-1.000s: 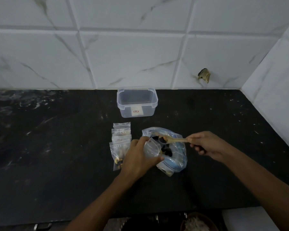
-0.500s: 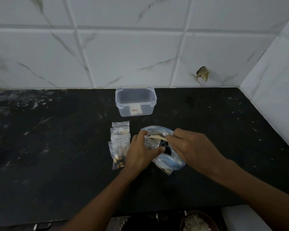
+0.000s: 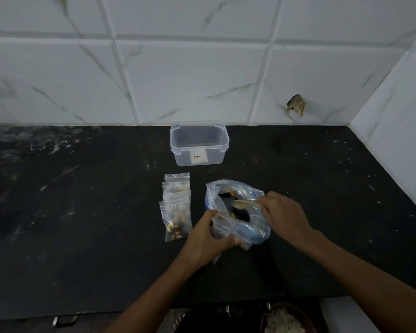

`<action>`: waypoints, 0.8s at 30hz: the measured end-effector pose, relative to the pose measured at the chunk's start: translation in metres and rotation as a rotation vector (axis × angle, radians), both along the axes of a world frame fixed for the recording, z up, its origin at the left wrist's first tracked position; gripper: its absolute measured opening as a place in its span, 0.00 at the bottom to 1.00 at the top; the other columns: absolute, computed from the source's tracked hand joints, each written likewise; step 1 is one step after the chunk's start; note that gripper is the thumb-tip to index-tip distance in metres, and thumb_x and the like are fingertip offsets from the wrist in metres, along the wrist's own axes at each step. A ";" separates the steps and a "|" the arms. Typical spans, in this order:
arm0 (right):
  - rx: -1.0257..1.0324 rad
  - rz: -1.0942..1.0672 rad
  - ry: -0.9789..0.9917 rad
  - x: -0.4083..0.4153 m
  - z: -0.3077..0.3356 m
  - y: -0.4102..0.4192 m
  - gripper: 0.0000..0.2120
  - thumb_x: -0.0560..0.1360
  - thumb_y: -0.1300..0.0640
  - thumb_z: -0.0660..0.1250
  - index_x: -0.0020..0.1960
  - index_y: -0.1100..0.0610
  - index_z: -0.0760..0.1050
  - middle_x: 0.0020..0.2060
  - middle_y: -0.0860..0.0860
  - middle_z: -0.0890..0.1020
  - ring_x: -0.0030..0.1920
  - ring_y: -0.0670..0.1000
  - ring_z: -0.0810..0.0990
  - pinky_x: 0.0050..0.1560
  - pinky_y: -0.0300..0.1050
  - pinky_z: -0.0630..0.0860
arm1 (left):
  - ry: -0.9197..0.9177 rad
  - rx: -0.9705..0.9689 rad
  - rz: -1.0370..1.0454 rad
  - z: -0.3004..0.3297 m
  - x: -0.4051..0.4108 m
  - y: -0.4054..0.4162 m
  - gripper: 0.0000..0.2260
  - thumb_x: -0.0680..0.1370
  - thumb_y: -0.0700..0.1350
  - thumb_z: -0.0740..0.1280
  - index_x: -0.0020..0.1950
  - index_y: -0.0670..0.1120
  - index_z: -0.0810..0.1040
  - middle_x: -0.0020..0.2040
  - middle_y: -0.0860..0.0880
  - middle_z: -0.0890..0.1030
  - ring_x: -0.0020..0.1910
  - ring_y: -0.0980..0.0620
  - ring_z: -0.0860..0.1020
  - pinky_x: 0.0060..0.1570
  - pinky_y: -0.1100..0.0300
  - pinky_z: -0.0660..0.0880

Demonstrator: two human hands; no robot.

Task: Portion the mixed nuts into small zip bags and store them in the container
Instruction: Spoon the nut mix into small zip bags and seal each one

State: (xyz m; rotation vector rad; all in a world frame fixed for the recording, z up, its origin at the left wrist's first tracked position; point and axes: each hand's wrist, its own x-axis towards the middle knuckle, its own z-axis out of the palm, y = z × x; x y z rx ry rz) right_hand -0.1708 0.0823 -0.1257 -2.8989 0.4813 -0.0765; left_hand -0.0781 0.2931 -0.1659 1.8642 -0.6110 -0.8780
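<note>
A large clear bag of mixed nuts (image 3: 255, 227) with a blue zip lies open on the black counter. My left hand (image 3: 207, 239) grips a small empty zip bag (image 3: 222, 228) at the large bag's near edge, holding its mouth open. My right hand (image 3: 283, 212) pinches the handle of a wooden spoon (image 3: 244, 204), whose bowl sits inside the large bag over the nuts. Left of the bag lie several small zip bags with nuts (image 3: 177, 207), overlapping in a row. A clear plastic container (image 3: 199, 145) without a lid stands behind them.
White tiled walls close the counter (image 3: 82, 212) at the back and right. Below the counter's front edge are a bowl of white grains (image 3: 285, 319) and a drawer handle (image 3: 64, 320).
My right hand drew back to the right and the spoon's bowl now shows inside the large bag. The left hand keeps its hold on the small bag, slightly nearer to me.
</note>
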 end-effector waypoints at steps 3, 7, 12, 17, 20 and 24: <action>0.060 0.042 0.000 0.003 -0.005 0.006 0.10 0.79 0.57 0.60 0.51 0.53 0.80 0.43 0.49 0.79 0.40 0.47 0.78 0.40 0.45 0.78 | 0.043 -0.016 -0.004 -0.003 0.001 -0.002 0.35 0.61 0.63 0.76 0.65 0.57 0.69 0.59 0.55 0.79 0.58 0.58 0.79 0.58 0.52 0.79; 0.256 0.068 0.083 0.003 -0.008 0.008 0.10 0.79 0.57 0.62 0.50 0.53 0.82 0.41 0.49 0.82 0.39 0.45 0.79 0.44 0.47 0.79 | 0.057 -0.034 -0.006 -0.004 0.000 -0.005 0.31 0.62 0.61 0.77 0.61 0.59 0.71 0.58 0.54 0.80 0.57 0.58 0.80 0.59 0.51 0.79; 0.581 -0.114 0.264 0.006 -0.001 0.003 0.10 0.78 0.61 0.62 0.51 0.58 0.83 0.42 0.53 0.83 0.39 0.47 0.81 0.40 0.42 0.77 | 0.053 -0.036 -0.013 -0.004 0.001 -0.008 0.30 0.63 0.60 0.78 0.60 0.58 0.71 0.57 0.54 0.81 0.56 0.59 0.80 0.58 0.51 0.79; 0.951 -0.441 0.264 0.006 0.005 -0.002 0.09 0.79 0.62 0.62 0.53 0.57 0.80 0.36 0.53 0.79 0.28 0.44 0.70 0.25 0.35 0.65 | 0.053 -0.025 -0.020 -0.002 0.001 -0.006 0.30 0.63 0.60 0.77 0.62 0.59 0.71 0.59 0.55 0.80 0.58 0.58 0.79 0.59 0.51 0.78; 1.028 -0.522 0.236 0.003 0.008 -0.007 0.08 0.79 0.61 0.62 0.53 0.57 0.80 0.35 0.52 0.77 0.28 0.44 0.69 0.24 0.34 0.63 | 0.033 -0.008 0.012 0.000 0.004 -0.001 0.38 0.61 0.64 0.76 0.67 0.56 0.68 0.63 0.54 0.76 0.61 0.56 0.77 0.60 0.51 0.78; 1.070 -0.586 0.184 -0.002 0.015 -0.015 0.08 0.79 0.61 0.62 0.53 0.56 0.80 0.35 0.52 0.77 0.28 0.44 0.69 0.26 0.35 0.64 | 0.005 -0.012 0.060 0.007 0.010 0.002 0.32 0.67 0.55 0.78 0.67 0.55 0.67 0.63 0.53 0.75 0.60 0.57 0.76 0.57 0.59 0.78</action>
